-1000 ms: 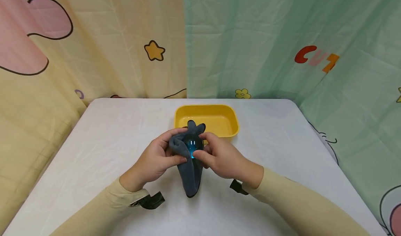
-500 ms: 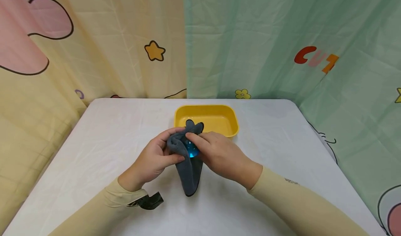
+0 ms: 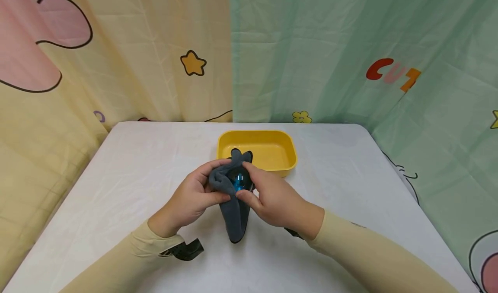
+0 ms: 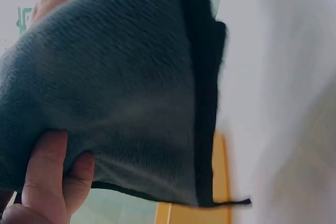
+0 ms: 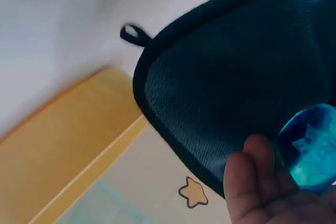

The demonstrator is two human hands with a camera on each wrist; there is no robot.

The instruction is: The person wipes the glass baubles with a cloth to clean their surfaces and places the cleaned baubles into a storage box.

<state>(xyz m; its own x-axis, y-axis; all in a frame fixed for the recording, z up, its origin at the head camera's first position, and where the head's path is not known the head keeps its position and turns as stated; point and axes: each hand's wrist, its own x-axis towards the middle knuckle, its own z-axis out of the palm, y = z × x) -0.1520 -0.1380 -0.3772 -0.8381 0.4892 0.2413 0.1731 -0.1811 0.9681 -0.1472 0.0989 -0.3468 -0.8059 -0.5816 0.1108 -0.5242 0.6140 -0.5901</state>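
Observation:
My left hand (image 3: 186, 202) grips a dark grey cloth (image 3: 234, 224) with black edging, thumb in front and fingers behind. Folds of the cloth wrap the left side of a shiny, see-through blue ball (image 3: 240, 181). From the right, my right hand (image 3: 278, 198) holds this ball between thumb and fingers. The right wrist view shows star-like shapes inside the ball (image 5: 315, 148), beside my fingertips (image 5: 257, 153). In the left wrist view the cloth (image 4: 121, 82) hangs broad over most of the frame and hides the ball. Its lower end tapers toward me.
Just behind the hands, a yellow plastic tub (image 3: 278, 154) stands on the white-covered table (image 3: 155, 146). The cloth's upper corners overlap its front rim in the head view. Patterned curtains (image 3: 311, 46) close off the back and sides. A black wrist strap (image 3: 186, 250) hangs below the left cuff.
My right hand swung over the top of the ball, covering much of it, then came back to its right side with the thumb low. The left hand and cloth have barely moved.

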